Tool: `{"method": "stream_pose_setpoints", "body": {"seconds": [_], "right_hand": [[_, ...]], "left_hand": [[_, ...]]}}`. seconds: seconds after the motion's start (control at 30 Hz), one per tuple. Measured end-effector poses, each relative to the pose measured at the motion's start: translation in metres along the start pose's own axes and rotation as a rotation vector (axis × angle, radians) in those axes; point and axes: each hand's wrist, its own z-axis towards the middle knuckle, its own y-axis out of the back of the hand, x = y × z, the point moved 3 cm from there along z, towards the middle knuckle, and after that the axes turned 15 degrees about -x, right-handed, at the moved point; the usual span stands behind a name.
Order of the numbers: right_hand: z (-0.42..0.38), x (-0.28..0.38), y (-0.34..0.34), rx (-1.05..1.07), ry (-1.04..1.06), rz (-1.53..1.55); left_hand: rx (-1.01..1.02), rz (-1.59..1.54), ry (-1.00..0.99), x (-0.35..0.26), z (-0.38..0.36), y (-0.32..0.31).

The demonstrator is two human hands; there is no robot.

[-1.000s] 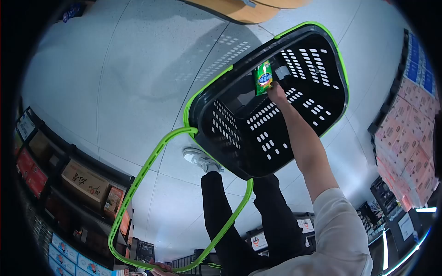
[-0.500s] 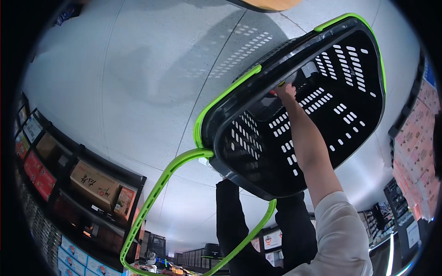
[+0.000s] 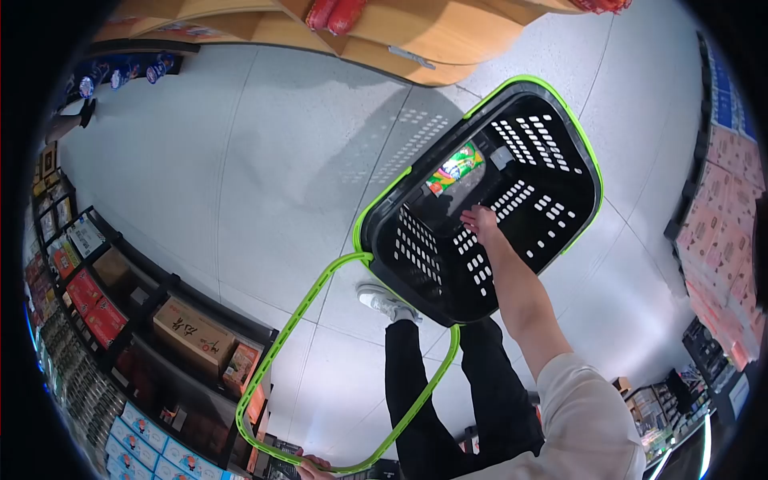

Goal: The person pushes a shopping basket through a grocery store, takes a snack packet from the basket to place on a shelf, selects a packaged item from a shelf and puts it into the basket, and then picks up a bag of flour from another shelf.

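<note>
A black shopping basket (image 3: pixel 552 204) with a green rim hangs tilted in front of my legs, its perforated inside facing me. Its long green handle (image 3: pixel 298 306) loops down toward me. At the bottom of the view my left hand (image 3: pixel 314 467) is closed around the handle, with only some of its fingers showing. A green packet with a colourful print (image 3: pixel 456 168) lies inside against the basket's far part. My right hand (image 3: pixel 479 220) is over the basket's interior, a little nearer to me than the packet. Its fingers are apart and hold nothing.
A wooden display stand (image 3: pixel 408 56) with red packages (image 3: pixel 346 14) is ahead. Shelves with cartons (image 3: pixel 194 334) line the left; pink printed packages (image 3: pixel 704 216) are stacked on the right. At the upper left, part of another person's leg (image 3: pixel 68 124) shows.
My right hand has let go of the packet and drawn back toward me. The packet now lies in full view in the basket. The view takes in more of the wooden stand.
</note>
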Motion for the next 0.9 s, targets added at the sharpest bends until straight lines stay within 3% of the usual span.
{"method": "stream_pose_setpoints", "body": {"seconds": [0.03,0.1,0.2,0.23,0.3,0.4,0.5,0.53,0.6,0.63,0.67,0.7,0.77,0.9], "right_hand": [[0.002,0.001,-0.007,0.022,-0.029,0.001],[0.021,-0.007,-0.028,0.086,-0.039,-0.015],[0.060,-0.020,-0.071,0.096,-0.050,-0.062],[0.067,-0.022,-0.085,0.066,-0.056,-0.082],[0.075,-0.025,-0.106,-0.016,-0.046,-0.167],[0.099,-0.036,-0.123,-0.082,0.083,-0.282],[0.078,-0.029,-0.116,-0.111,0.187,-0.170],[0.060,-0.020,-0.110,-0.115,0.213,-0.095],[0.021,0.004,-0.087,-0.082,0.257,0.060],[0.009,0.016,-0.075,-0.037,0.278,0.140],[-0.004,0.030,-0.060,-0.058,0.275,0.157],[-0.021,0.047,-0.041,-0.047,0.301,0.197],[-0.068,0.084,0.005,-0.027,0.320,0.148],[-0.189,0.134,0.103,0.092,0.384,0.037]], "left_hand": [[-0.052,0.030,-0.024,-0.013,-0.008,-0.010],[0.112,0.114,0.153,0.057,0.028,0.035],[-0.211,0.244,0.141,0.045,-0.003,0.020],[-0.284,0.280,0.147,0.086,0.008,0.039],[-0.181,0.516,-0.033,0.148,0.009,0.072],[-0.209,0.741,0.160,0.079,-0.018,0.029],[-0.221,0.636,0.267,0.061,-0.024,0.022],[-0.289,0.829,0.188,0.040,-0.033,0.013],[-0.127,0.931,-0.170,0.095,-0.008,0.061],[-0.054,0.956,-0.359,0.083,-0.007,0.050],[-0.250,0.208,0.167,0.087,-0.013,0.047],[-0.148,-0.060,0.268,0.070,-0.019,0.039],[0.020,-0.244,0.173,-0.006,-0.035,0.015],[0.370,-0.442,0.121,-0.073,-0.038,0.028]]}}
